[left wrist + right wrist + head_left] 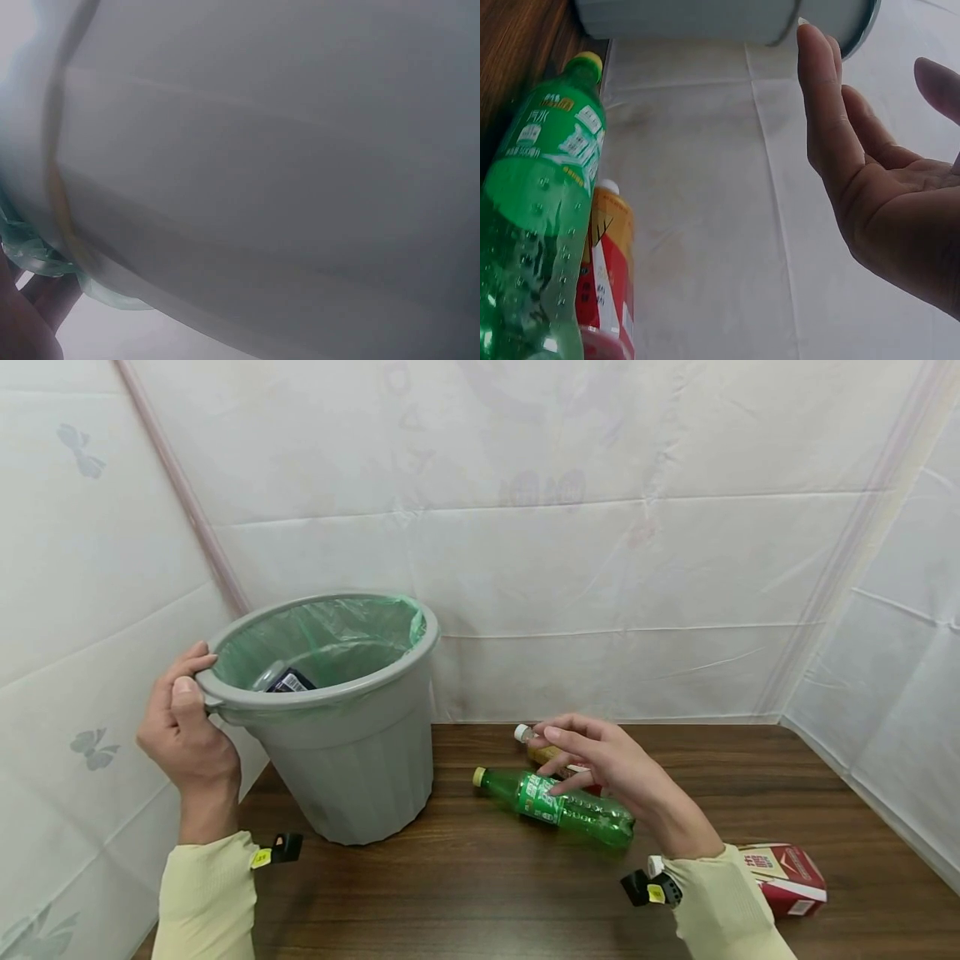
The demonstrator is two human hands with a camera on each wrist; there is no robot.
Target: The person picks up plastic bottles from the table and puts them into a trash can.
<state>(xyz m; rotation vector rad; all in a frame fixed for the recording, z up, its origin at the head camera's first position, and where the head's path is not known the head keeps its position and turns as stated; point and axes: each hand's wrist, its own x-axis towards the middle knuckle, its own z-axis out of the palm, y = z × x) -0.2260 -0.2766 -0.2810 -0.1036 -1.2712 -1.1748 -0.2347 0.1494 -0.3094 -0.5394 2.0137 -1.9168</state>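
In the head view my left hand (191, 735) grips the left rim of a grey trash bin (352, 777), its fingers over the edge and its thumb on the outside. A green bag (337, 631) lines the bin, and a clear plastic container with a dark label (291, 681) lies inside. My right hand (618, 768) hovers over a green plastic bottle (592, 817) lying on its side, fingers loosely spread and nothing held. Behind that bottle lies a second bottle (546, 753) with a white cap, amber contents and a red label, partly hidden by the hand.
A red and cream carton (797, 885) lies at the right, partly behind my right sleeve. Everything stands on a dark wooden table (450, 893). White sheeting (600, 577) hangs along the back and both sides, close behind the bin.
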